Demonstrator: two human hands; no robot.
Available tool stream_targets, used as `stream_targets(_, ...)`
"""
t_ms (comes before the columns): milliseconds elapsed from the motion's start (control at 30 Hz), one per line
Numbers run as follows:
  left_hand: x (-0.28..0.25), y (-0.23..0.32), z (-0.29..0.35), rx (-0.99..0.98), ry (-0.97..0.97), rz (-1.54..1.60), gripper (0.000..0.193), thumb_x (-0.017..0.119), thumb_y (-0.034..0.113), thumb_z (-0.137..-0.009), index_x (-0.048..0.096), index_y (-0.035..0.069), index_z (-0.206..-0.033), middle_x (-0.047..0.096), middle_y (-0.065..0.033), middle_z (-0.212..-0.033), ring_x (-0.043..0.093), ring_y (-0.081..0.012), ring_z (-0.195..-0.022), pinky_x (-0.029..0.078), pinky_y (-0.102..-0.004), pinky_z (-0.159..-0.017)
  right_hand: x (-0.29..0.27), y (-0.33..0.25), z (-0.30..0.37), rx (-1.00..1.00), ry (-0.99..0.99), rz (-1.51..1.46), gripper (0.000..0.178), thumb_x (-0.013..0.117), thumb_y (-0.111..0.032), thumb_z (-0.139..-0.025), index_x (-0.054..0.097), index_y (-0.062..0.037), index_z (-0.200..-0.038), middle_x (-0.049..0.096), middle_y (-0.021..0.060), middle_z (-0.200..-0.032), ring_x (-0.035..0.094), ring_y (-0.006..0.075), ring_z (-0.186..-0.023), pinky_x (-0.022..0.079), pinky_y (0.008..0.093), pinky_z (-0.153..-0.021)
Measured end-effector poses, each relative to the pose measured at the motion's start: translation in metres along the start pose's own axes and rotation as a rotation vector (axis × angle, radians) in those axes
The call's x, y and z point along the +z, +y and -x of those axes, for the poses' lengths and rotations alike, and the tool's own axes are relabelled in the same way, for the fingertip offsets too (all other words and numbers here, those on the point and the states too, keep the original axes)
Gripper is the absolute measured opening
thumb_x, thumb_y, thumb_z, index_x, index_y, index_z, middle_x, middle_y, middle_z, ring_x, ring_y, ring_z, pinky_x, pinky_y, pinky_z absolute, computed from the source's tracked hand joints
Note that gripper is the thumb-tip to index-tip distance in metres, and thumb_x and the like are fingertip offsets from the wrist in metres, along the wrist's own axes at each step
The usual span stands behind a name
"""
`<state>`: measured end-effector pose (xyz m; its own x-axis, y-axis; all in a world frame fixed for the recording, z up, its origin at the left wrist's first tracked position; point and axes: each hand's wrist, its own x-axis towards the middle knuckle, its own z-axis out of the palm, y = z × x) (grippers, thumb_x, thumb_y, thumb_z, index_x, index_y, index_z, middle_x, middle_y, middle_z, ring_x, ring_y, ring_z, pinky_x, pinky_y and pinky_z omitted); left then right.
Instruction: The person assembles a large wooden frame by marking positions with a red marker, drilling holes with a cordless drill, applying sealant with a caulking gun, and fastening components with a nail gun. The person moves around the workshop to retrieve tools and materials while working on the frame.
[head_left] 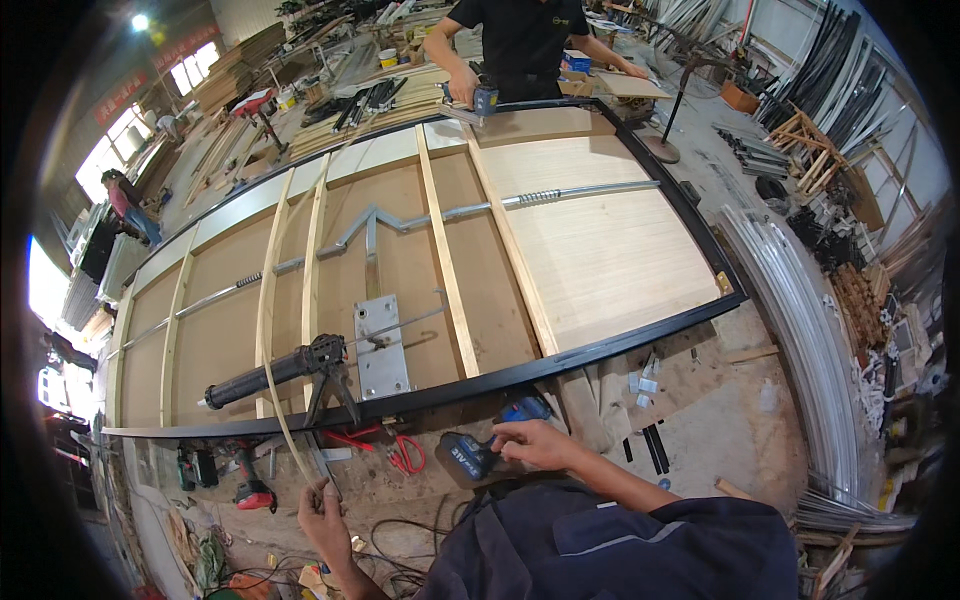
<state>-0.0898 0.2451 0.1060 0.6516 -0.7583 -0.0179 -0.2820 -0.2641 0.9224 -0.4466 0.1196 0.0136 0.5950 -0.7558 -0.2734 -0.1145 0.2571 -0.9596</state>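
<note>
In front of me lies a large black-framed door panel (650, 328) with wooden battens across it. At the near edge, my right hand (540, 443) has its fingers curled at the handle of a blue cordless drill (470, 455), its battery toward me. My left hand (325, 518) is lower left, thumb and fingers pinched on a thin beige hose (284, 425), which runs up over the panel. A black caulking gun (265, 378) rests across the panel's near edge. Beside it, a metal plate (383, 350) with holes joins a bent rod (372, 215).
Across the panel, a co-worker holds a blue power tool (484, 98) against the far frame. Red-handled pliers (406, 455) and a red drill (252, 485) lie along the near edge. Cables (430, 525) tangle below. Long metal profiles (790, 340) are stacked at right.
</note>
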Motion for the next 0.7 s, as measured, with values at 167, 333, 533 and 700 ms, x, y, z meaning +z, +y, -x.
stream_targets(167,0.012,0.002,0.008,0.004,0.024,-0.036,0.017,0.061,0.012,-0.099,0.065,-0.003,-0.105,0.055,-0.0006,-0.072,0.047,-0.0063,-0.061,0.039,-0.0244,-0.053,-0.021,0.010,0.000,0.001,-0.025,0.003,0.046,0.060,-0.012,-0.096,0.052,0.0067,-0.137,0.071,0.0131,-0.109,0.068,0.0166,-0.090,0.054,0.0312,-0.084)
stream_targets(333,0.029,-0.008,0.016,-0.047,0.040,-0.089,0.023,0.062,0.019,-0.099,0.063,-0.004,-0.103,0.055,-0.0028,-0.074,0.050,-0.0092,-0.062,0.041,-0.0269,-0.056,-0.039,0.012,0.000,0.019,-0.098,0.036,0.045,0.059,-0.007,-0.097,0.050,0.0068,-0.139,0.069,0.0122,-0.111,0.065,0.0148,-0.090,0.053,0.0301,-0.085)
stream_targets(533,0.054,0.015,0.022,-0.013,0.077,-0.064,0.019,0.063,0.013,-0.099,0.065,-0.005,-0.106,0.058,-0.0019,-0.073,0.048,-0.0068,-0.061,0.039,-0.0256,-0.053,-0.054,0.015,0.001,0.030,-0.096,-0.042,0.045,0.060,-0.006,-0.096,0.051,0.0073,-0.138,0.070,0.0123,-0.109,0.066,0.0155,-0.088,0.054,0.0303,-0.082)
stream_targets(700,0.062,0.018,0.022,-0.017,0.076,-0.069,0.021,0.062,0.014,-0.099,0.066,-0.005,-0.108,0.058,-0.0018,-0.074,0.049,-0.0066,-0.062,0.040,-0.0244,-0.054,-0.065,0.015,0.000,0.041,-0.105,-0.058,0.044,0.060,-0.006,-0.096,0.052,0.0077,-0.137,0.070,0.0125,-0.108,0.066,0.0149,-0.087,0.055,0.0301,-0.081)
